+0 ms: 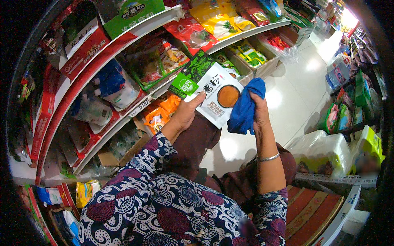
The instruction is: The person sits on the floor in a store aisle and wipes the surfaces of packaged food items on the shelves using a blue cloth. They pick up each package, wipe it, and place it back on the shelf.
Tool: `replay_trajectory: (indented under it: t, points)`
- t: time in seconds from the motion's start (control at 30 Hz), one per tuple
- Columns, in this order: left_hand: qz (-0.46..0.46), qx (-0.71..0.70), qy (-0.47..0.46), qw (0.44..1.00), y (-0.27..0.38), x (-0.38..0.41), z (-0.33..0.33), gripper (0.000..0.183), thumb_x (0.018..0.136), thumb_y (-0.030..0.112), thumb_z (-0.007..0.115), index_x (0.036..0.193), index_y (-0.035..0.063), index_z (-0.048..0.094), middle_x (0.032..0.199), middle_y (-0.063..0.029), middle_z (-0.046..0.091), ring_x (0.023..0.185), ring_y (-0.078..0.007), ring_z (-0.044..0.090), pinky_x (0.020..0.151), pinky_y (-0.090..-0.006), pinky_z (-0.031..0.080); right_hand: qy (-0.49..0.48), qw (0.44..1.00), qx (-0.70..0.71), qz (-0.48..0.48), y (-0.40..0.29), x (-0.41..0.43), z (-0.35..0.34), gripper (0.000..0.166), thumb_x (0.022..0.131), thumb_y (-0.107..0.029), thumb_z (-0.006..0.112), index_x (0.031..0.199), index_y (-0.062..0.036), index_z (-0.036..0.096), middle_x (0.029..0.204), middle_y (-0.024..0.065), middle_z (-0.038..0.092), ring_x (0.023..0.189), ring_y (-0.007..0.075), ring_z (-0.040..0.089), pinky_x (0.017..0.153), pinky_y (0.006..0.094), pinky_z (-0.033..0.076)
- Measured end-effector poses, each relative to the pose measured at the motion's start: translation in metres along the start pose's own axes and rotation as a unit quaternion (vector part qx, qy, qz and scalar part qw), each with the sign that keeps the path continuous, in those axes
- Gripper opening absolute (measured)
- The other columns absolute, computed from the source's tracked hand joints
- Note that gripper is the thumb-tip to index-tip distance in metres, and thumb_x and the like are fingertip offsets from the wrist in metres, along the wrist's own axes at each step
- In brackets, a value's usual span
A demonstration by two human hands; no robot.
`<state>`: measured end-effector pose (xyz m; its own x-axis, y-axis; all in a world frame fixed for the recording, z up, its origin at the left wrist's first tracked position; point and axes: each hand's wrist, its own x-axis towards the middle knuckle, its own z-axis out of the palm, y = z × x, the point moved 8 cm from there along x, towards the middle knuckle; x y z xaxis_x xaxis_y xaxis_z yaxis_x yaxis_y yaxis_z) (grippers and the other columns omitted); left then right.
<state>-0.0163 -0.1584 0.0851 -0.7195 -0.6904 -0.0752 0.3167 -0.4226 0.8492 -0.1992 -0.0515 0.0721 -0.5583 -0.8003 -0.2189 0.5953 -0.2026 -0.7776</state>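
Observation:
My left hand (185, 114) grips a flat spice powder packet (212, 95) by its lower left edge, thumb on the front. The packet is white and dark with green leaves, a green label patch and a picture of a bowl of brown powder. A bunched blue cloth (246, 107) is held in my right hand (260, 109), right beside the packet's right edge. Whether the cloth touches the packet, I cannot tell. Both hands are in front of my knees, near the lower shelves.
Curved-looking store shelves (141, 103) with bagged goods run along the left. An open carton (267, 61) of yellow-green packets sits beyond the packet. Tiled floor (295, 101) stretches right, towards wrapped bulk packs (323, 152) and a red striped mat (311, 212).

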Motion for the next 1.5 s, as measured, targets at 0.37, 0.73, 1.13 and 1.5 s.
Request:
replay_trajectory:
  t: [0.37, 0.73, 1.13, 1.5]
  points:
    - [0.033, 0.047, -0.042, 0.997, 0.010, 0.011, 0.024, 0.047, 0.079, 0.020, 0.070, 0.117, 0.0021, 0.049, 0.110, -0.0061, 0.059, 0.098, -0.0149, 0.056, 0.084, -0.0281, 0.046, -0.077, 0.989, 0.109, 0.063, 0.002, -0.019, 0.018, 0.050, 0.087, -0.042, 0.052, 0.119, -0.0041, 0.051, 0.115, 0.0108, 0.057, 0.099, 0.0238, 0.058, 0.088, 0.0339, 0.047]
    - [0.052, -0.084, 0.005, 0.995, 0.019, 0.026, 0.001, 0.045, 0.078, 0.017, 0.070, 0.117, 0.0042, 0.050, 0.112, -0.0041, 0.058, 0.100, -0.0160, 0.056, 0.089, -0.0329, 0.044, 0.020, 0.990, 0.135, 0.026, -0.022, 0.014, -0.040, 0.056, 0.089, -0.056, 0.033, 0.106, -0.0079, 0.057, 0.084, 0.0123, 0.061, 0.071, 0.0230, 0.058, 0.066, 0.0367, 0.050]
    - [-0.209, -0.063, -0.165, 0.962, -0.053, -0.017, 0.082, 0.044, 0.083, 0.035, 0.063, 0.112, 0.0041, 0.054, 0.096, -0.0039, 0.064, 0.081, -0.0134, 0.062, 0.071, -0.0276, 0.051, -0.248, 0.963, 0.102, -0.023, -0.021, -0.034, 0.069, 0.057, 0.087, -0.044, 0.052, 0.131, -0.0081, 0.041, 0.123, 0.0063, 0.054, 0.107, 0.0227, 0.054, 0.093, 0.0333, 0.044]
    - [-0.303, -0.311, -0.322, 0.842, -0.095, -0.032, 0.082, 0.041, 0.087, 0.048, 0.047, 0.101, 0.0102, 0.053, 0.081, -0.0066, 0.058, 0.067, -0.0178, 0.058, 0.053, -0.0290, 0.045, -0.166, 0.982, -0.093, 0.003, -0.020, -0.026, 0.053, 0.046, 0.072, -0.005, 0.066, 0.116, -0.0030, 0.052, 0.104, 0.0024, 0.059, 0.091, 0.0122, 0.056, 0.082, 0.0272, 0.045]
